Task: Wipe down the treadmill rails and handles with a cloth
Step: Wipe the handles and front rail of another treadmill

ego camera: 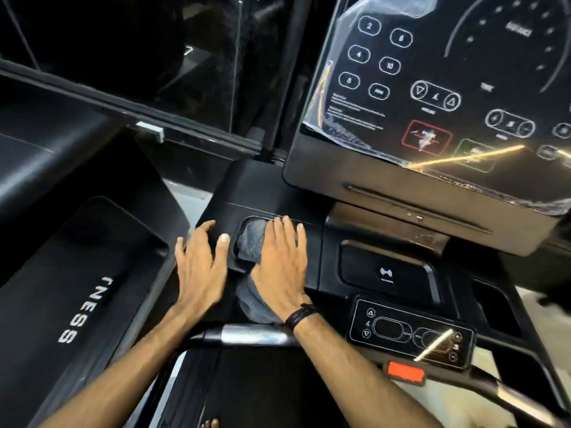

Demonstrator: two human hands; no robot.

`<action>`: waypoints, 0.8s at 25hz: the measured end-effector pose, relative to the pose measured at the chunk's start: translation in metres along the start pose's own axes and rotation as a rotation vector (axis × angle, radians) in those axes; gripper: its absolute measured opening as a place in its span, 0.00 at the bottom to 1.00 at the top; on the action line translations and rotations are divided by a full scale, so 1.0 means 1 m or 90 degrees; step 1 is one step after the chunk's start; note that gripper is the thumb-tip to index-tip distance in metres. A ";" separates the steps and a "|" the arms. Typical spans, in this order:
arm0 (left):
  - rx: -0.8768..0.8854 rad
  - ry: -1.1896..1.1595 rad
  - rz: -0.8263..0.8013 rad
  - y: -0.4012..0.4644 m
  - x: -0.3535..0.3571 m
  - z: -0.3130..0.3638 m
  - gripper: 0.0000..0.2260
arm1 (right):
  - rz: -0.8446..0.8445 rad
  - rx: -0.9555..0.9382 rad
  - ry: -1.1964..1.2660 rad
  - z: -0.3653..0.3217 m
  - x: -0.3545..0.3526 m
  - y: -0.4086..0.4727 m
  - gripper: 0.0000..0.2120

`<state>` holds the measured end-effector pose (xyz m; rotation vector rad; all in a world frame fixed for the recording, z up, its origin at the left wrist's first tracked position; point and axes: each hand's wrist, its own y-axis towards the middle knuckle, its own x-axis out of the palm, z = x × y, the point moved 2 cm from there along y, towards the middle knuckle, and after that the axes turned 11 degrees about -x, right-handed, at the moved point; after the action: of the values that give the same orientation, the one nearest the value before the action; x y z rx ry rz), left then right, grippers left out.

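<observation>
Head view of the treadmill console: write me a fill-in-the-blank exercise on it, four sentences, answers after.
1. The right hand presses a grey ____ into the cup holder.
2. The left hand lies flat, holding ____.
3. A black band sits on the ____ wrist.
4. The orange tab sits below the small control panel, whose buttons are ____ in number than the display's.

Answers: cloth; nothing; right; fewer

The scene is dim, black surfaces swallowing most detail. Overhead light throws bright streak glare across the plastic-wrapped console screen and the small control panel. The metal handle bar shows a soft highlight. Wide-angle distortion bends the edges; the upper left is near black, and fine print is blurred.
</observation>
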<state>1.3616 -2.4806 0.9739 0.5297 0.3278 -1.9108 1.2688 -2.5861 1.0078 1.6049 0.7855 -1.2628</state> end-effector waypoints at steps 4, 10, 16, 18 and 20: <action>0.044 -0.005 -0.023 0.011 0.021 0.014 0.23 | -0.090 0.040 0.099 0.024 0.020 -0.002 0.23; 0.046 -0.005 -0.012 0.014 0.023 0.016 0.22 | 0.010 0.178 0.284 0.050 0.016 0.017 0.14; 0.023 -0.014 -0.017 0.011 0.023 0.012 0.25 | 0.323 0.402 0.585 0.074 -0.028 0.008 0.07; 0.029 -0.014 -0.021 0.011 0.025 0.013 0.26 | 0.377 0.364 0.596 0.085 -0.062 0.004 0.07; 0.029 -0.018 -0.023 0.011 0.029 0.014 0.26 | 0.350 0.322 0.433 0.088 -0.094 0.001 0.11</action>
<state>1.3597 -2.5147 0.9718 0.5290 0.2778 -1.9622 1.2112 -2.6631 1.0937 2.5063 0.3568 -0.5178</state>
